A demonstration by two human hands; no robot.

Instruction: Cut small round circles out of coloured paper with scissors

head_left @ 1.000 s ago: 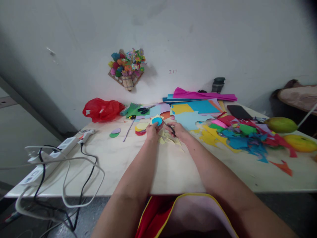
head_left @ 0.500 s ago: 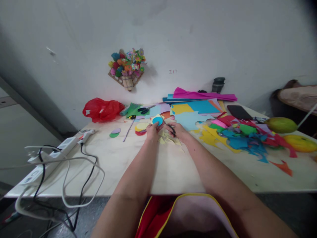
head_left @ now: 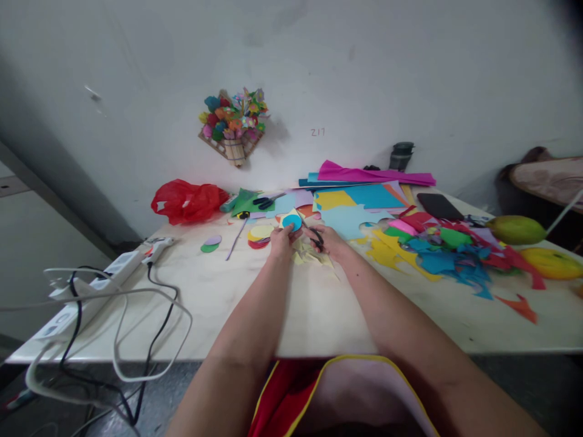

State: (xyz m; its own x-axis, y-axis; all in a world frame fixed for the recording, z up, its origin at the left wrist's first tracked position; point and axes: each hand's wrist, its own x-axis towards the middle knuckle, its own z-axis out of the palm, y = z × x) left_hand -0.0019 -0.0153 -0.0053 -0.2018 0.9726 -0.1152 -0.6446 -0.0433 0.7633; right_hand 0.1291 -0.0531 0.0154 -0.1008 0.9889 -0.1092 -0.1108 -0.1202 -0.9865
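My left hand (head_left: 282,239) pinches a blue paper circle (head_left: 292,223) laid over a pale yellow piece of paper (head_left: 285,215). The thumb presses on the circle's lower edge. In my right hand (head_left: 328,240) is a pair of scissors (head_left: 316,237), its dark handles round the fingers and its blades pointing at the right edge of the held paper. Pale yellow offcuts (head_left: 314,254) lie on the table below both hands. Yellow and red paper circles (head_left: 259,243) rest just left of my left hand, and lilac and green circles (head_left: 211,247) lie farther left.
Colourful paper scraps (head_left: 437,261) and two mango-like fruits (head_left: 517,230) lie at the right, near a dark phone-like slab (head_left: 439,206). Coloured sheets (head_left: 355,221) spread behind my hands. A red plastic bag (head_left: 189,202), a second pair of scissors (head_left: 265,201) and a power strip (head_left: 98,294) are leftward.
My left hand and the blue circle have shifted slightly right, closer to the scissors. My right hand has barely moved.
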